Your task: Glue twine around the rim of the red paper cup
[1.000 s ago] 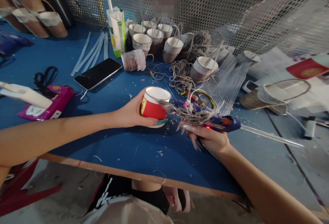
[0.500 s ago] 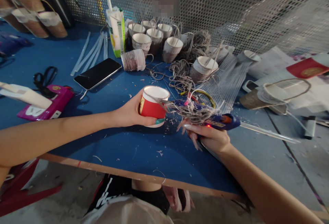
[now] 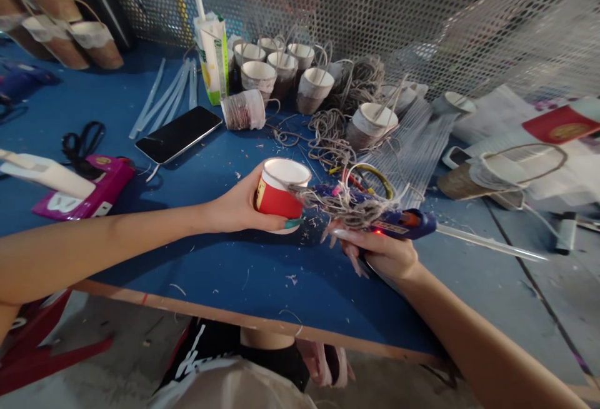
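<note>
My left hand point(image 3: 239, 202) is wrapped round a red and white paper cup point(image 3: 277, 199), its white mouth turned up and slightly toward me. In my right hand point(image 3: 382, 249) is a blue hot glue gun point(image 3: 407, 224) with a small red light lit. A clear glue stick point(image 3: 490, 241) juts from its back end. Grey fibres and threads point(image 3: 356, 209) cling thickly to the gun's front, hiding the nozzle. That front end is at the right side of the cup's rim; whether they touch I cannot tell.
Several twine-wrapped cups point(image 3: 259, 77) stand at the back beside tangled grey cord point(image 3: 328, 131). A phone point(image 3: 179, 134), a drink carton point(image 3: 212, 59) and loose glue sticks point(image 3: 166, 96) lie or stand left of them. A purple device point(image 3: 89, 187) is far left. Behind is a perforated metal screen point(image 3: 398, 15).
The cup has shifted very slightly right and turned a little in my left hand. The glue gun has moved a touch left. All else looks the same.
</note>
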Motion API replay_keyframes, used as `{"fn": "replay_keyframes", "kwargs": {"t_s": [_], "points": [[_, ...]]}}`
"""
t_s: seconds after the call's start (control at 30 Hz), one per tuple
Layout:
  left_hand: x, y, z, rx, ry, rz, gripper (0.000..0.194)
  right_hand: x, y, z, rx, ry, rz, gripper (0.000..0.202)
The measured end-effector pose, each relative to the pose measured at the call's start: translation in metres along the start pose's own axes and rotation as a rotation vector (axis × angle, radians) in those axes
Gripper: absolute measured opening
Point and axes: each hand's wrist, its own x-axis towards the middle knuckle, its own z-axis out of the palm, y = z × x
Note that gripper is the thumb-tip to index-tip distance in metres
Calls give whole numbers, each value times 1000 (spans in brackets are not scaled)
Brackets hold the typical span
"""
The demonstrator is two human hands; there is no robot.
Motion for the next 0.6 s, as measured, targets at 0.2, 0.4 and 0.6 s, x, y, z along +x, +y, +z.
{"fn": "replay_keyframes", "kwargs": {"t_s": [0.2, 0.4, 0.6], "points": [[0, 2, 2, 15, 14, -8, 72, -1, 1, 0, -16, -38, 2, 36], [2, -1, 0, -34, -1, 2, 73, 0, 3, -1, -29, -28, -38, 34], [3, -1, 0, -86, -3, 21, 71, 2, 5, -3, -67, -45, -53, 39]]}}
